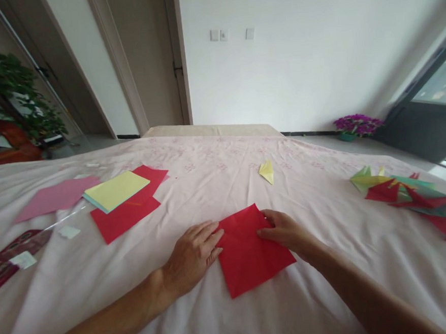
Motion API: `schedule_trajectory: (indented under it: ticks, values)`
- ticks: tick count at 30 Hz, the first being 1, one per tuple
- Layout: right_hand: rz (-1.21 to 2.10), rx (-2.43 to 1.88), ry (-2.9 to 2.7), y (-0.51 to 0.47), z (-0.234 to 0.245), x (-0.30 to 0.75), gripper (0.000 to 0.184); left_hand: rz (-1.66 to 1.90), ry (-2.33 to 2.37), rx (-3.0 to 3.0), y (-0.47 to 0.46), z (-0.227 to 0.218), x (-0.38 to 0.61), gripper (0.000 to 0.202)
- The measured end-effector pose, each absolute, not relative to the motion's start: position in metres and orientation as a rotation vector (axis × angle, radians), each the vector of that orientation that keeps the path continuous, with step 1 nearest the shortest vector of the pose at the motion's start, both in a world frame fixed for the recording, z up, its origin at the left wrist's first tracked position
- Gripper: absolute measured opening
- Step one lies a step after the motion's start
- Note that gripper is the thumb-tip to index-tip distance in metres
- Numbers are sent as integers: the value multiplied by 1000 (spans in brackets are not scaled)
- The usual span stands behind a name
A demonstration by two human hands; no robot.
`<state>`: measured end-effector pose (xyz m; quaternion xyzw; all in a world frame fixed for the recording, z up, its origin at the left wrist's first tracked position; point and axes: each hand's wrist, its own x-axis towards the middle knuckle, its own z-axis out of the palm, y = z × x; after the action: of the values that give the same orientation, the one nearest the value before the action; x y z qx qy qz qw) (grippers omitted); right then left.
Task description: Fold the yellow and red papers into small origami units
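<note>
A square sheet of red paper [248,262] lies in front of me on the pale pink cloth, one corner pointing away. Faint crease lines show on it. My left hand [193,253] rests palm down at its left edge, fingers stretched out and the fingertips touching the paper. At the upper right edge, my right hand [284,229] has its thumb on top of the sheet and its index finger along the edge, pinching it. The other right fingers are partly hidden.
To the left lie yellow paper sheets [121,187], red sheets [127,219], pink paper [57,196] and a dark red package [15,252]. A small folded yellow piece [267,172] sits farther off. Several folded paper figures [411,192] are heaped at right.
</note>
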<state>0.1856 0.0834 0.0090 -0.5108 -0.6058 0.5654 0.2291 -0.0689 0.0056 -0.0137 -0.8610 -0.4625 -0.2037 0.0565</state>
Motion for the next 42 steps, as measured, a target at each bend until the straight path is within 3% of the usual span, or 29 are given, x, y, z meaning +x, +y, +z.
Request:
schedule_trajectory:
  ticks: [7, 11, 15, 24, 28, 35, 42]
  values:
    - [1667, -1364, -1477, 99, 16, 177, 46, -575, -1372, -2620, 11, -17, -69, 33]
    - [1474, -1448, -1575, 88, 18, 184, 42, -593, -1258, -2614, 4, -14, -64, 28]
    - [1276, -1528, -1672, 73, 18, 194, 33, -534, -1249, -2705, -2, -11, -53, 35]
    - [1573, -1398, -1539, 81, 14, 194, 29, -521, -1331, -2722, 15, -14, -52, 35]
    - [1340, -1406, -1786, 86, 9, 202, 24, -531, -1340, -2734, 17, -14, -51, 36]
    - [670, -1278, -2239, 72, -3, 202, 45, -582, -1376, -2757, 20, -12, -48, 37]
    - [396, -1080, -2481, 66, 7, 194, 34, -543, -1464, -2744, 18, -10, -50, 37]
